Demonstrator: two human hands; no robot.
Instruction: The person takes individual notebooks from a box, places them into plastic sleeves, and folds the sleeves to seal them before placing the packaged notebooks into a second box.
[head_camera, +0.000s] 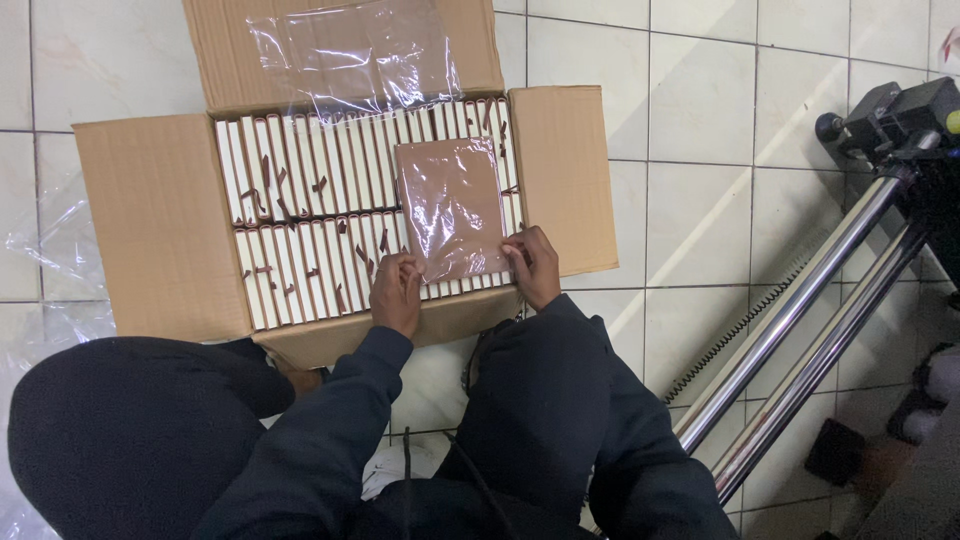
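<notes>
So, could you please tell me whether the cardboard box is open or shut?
Open: the box's flaps are folded outward, showing rows of books inside.

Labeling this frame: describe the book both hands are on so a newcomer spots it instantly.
Start at the open cardboard box on the tiled floor, packed with two rows of books standing on edge. On top of them, toward the right, lies the brown book in clear plastic wrap, with the left hand and right hand at its lower corners. It alone lies flat, cover up.
</notes>
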